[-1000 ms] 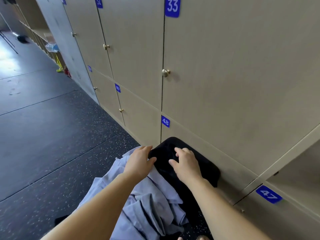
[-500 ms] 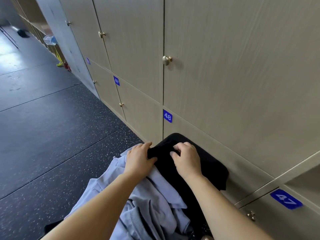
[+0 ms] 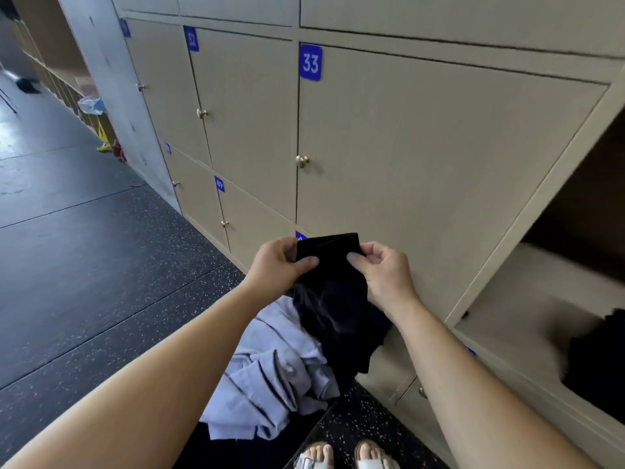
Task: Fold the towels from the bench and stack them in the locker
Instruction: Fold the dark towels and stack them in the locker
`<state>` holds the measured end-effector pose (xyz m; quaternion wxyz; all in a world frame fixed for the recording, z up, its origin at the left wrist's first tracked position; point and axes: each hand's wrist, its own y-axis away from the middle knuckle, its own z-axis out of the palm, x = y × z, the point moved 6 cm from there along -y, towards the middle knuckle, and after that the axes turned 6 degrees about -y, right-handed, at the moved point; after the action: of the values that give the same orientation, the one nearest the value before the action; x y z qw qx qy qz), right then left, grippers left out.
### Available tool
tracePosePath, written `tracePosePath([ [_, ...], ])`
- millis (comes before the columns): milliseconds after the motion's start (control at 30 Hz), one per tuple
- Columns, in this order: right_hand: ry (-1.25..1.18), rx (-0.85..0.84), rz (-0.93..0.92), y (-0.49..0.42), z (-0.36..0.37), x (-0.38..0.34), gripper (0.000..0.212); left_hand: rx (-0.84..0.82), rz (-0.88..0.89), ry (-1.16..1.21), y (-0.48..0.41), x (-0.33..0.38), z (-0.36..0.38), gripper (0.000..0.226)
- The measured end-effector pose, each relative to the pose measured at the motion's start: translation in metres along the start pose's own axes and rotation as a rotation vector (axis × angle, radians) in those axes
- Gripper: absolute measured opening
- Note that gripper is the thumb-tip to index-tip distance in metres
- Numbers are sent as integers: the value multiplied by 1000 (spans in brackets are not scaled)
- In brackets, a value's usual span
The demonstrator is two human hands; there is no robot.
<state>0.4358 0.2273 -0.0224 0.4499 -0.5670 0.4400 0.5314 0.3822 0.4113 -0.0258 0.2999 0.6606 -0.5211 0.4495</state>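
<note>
A soft black towel is held up by its top edge, pinched between thumb and curled fingers at each upper corner: the left corner by the left hand, the right corner by the right hand. The two hands are held close together with only a narrow span of cloth between them. The rest of the towel is seen hanging crumpled below the hands. Its lower folds reach down beside a rumpled heap of pale blue-grey cloth, which is piled below the left forearm. Behind the towel, a wall of beige wood-grain lockers is shown, with the closed locker door marked by a blue number plate reading 33 and fitted with a round brass knob. To the right, an open locker compartment is visible, and a dark bundle, too blurred to identify, is seen on its floor. Sandalled feet are planted on the dark speckled rubber floor.
</note>
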Motion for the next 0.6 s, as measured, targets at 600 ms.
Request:
tracePosePath([
  [600, -35, -106, -51, 132, -85, -180, 27, -68, 290, 362, 85, 256, -31, 20],
])
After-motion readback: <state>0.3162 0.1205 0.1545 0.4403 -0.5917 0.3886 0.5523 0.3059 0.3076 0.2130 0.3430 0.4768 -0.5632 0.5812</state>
